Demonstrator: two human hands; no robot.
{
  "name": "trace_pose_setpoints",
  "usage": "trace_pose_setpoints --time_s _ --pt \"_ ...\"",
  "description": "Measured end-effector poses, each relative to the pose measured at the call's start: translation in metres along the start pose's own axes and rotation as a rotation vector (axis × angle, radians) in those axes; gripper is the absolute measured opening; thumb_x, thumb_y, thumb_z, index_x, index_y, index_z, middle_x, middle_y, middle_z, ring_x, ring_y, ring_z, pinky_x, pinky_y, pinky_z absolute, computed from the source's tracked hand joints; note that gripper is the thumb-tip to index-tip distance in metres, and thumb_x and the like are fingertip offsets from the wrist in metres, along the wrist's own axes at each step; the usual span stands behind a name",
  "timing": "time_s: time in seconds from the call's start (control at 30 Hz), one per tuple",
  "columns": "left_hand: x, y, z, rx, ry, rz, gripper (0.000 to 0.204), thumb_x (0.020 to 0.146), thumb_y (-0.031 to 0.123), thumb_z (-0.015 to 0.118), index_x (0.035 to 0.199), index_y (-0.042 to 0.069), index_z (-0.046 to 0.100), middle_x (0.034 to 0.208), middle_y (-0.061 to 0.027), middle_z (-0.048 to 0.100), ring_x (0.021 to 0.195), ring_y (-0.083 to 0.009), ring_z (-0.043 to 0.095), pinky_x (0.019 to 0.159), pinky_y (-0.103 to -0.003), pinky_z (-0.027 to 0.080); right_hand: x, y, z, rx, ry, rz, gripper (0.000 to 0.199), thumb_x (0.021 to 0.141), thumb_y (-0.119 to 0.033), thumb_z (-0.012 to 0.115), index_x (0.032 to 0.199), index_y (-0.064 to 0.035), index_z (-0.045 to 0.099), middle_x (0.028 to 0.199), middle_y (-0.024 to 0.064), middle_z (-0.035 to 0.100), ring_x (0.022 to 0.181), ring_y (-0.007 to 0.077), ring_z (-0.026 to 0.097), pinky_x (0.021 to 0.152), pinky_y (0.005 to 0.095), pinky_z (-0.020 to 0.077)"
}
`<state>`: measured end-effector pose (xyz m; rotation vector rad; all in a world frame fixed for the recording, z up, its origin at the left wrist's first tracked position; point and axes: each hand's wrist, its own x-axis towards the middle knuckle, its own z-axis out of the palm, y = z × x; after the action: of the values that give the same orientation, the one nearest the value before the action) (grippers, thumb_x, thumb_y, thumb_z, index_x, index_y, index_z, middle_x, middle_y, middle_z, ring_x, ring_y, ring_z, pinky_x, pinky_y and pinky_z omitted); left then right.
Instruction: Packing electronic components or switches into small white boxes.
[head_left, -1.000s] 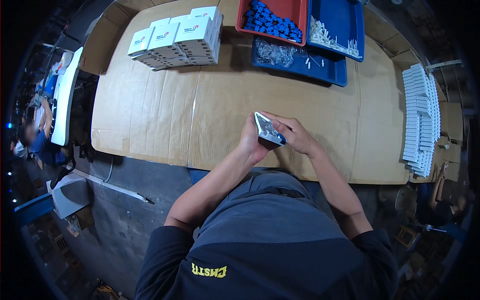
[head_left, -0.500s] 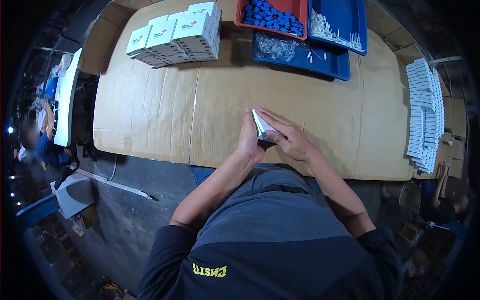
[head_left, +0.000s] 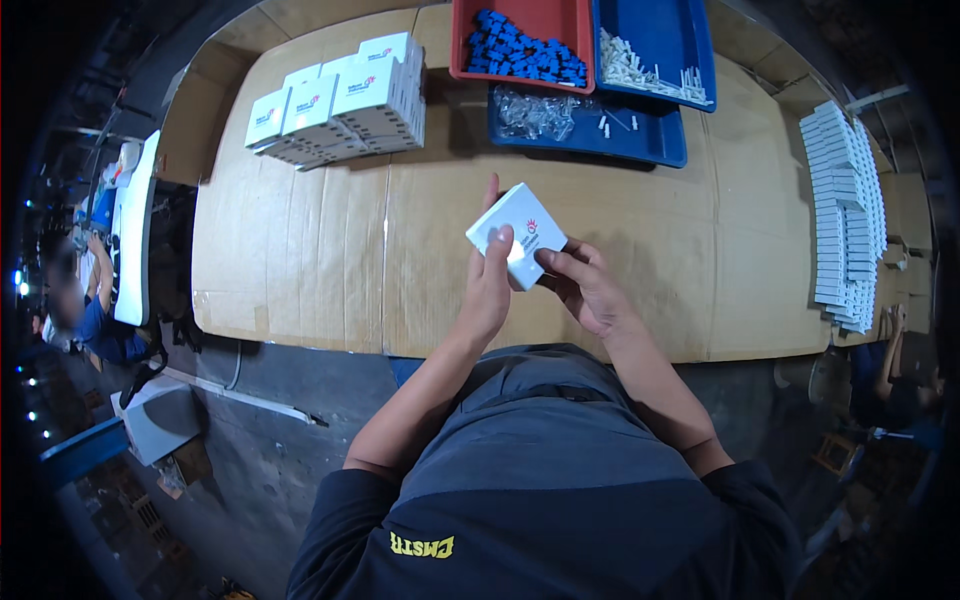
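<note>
Both hands hold a small white square plastic box [head_left: 520,215] with a red printed mark, tilted above the cardboard-covered table. My left hand [head_left: 487,280] grips its left side, thumb pressed on the printed face and a finger sticking up behind the far edge. At the lower right corner, my right hand [head_left: 590,285] pinches the box between thumb and curled fingers. The fingers underneath are partly hidden. Similar white boxes [head_left: 365,85] are stacked at the far left of the table.
Blue parts fill a red tray [head_left: 590,50] at the back; white pegs lie in a blue tray [head_left: 655,20]. A lower blue tray [head_left: 650,145] holds clear pieces. White parts [head_left: 845,215] stand stacked at the right edge. Other people [head_left: 100,310] sit at both sides.
The box has turned from edge-on between my pressed palms to lying with its printed face up. My hands have moved apart to its left side and lower right corner. The view has shifted slightly.
</note>
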<state>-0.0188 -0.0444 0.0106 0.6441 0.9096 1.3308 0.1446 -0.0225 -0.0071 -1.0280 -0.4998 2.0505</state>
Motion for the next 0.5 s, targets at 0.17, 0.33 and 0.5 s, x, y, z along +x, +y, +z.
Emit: trace_pose_setpoints --time_s 0.17,0.33,0.5 --pt "0.007 -0.030 -0.023 0.094 0.078 0.036 0.078 0.100 0.014 0.069 0.164 0.008 0.025 0.149 -0.0145 0.050 0.135 -0.0212 0.050 0.113 -0.032 0.039 0.007 -0.033 0.002 -0.048 -0.016 -0.307 0.043 0.089 -0.001 0.074 0.130 -0.0036 0.059 0.119 0.0083 0.068 0.107 0.0180 0.068 0.097 0.0335 0.0541" --pt "0.003 0.011 -0.020 0.538 -0.008 0.336 0.076 0.092 0.015 0.078 0.156 0.004 0.040 0.144 -0.0167 0.056 0.132 -0.0257 0.056 0.111 -0.038 0.044 -0.004 -0.050 0.004 -0.655 -0.126 -0.564 0.040 0.085 -0.001 0.082 0.120 -0.0034 0.063 0.111 0.0044 0.069 0.102 0.0117 0.064 0.095 0.0292 0.0492" --pt "-0.001 0.021 -0.019 0.439 -0.189 0.346 0.048 0.087 0.009 0.081 0.133 0.002 0.066 0.128 -0.0132 0.068 0.121 -0.0244 0.064 0.104 -0.037 0.051 -0.017 -0.047 0.011 -0.520 -0.210 -0.470 0.038 0.085 -0.002 0.083 0.119 -0.0001 0.066 0.106 0.0045 0.070 0.105 0.0126 0.065 0.094 0.0296 0.0544"
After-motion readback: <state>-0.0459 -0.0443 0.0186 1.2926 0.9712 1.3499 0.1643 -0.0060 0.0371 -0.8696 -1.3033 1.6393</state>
